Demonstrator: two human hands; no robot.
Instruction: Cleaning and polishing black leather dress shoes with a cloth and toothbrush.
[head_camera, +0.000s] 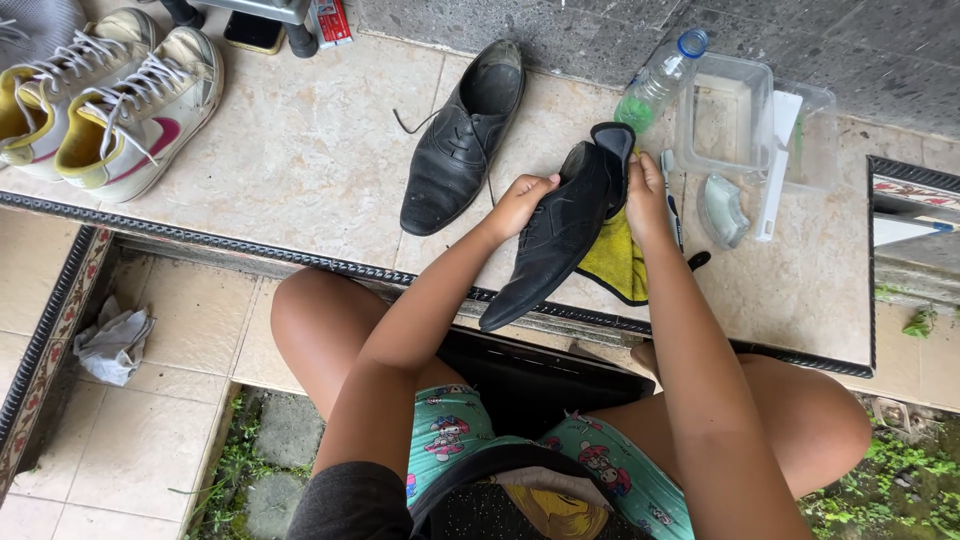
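Lap: the person sits with bare knees apart, a dark flat object between them, just short of the patterned step edge (300, 262).
Held shoe: a black leather shoe (560, 235) is up in both hands, toe pointing down past the step edge toward the lap, heel raised over the tiled ledge (320, 140).
Left hand: the left hand (520, 203) has its fingers curled around the shoe's side near the laces.
Right hand: the right hand (645, 200) grips the heel end, fingers wrapped closed on it.
Cloth: a yellow cloth (615, 265) lies under the shoe and right wrist, touching the step edge.
Second shoe: its black mate (460, 140) lies on the ledge just left of the held one, toe toward the edge, lace trailing.
Right side: a clear plastic bottle (655, 85) and a clear plastic tub (740, 120) crowd the ledge near the right hand.
Open room: bare tile stretches left of the second shoe up to the white sneakers (110, 100).
Far edge: a grey stone wall (600, 30) bounds the ledge.
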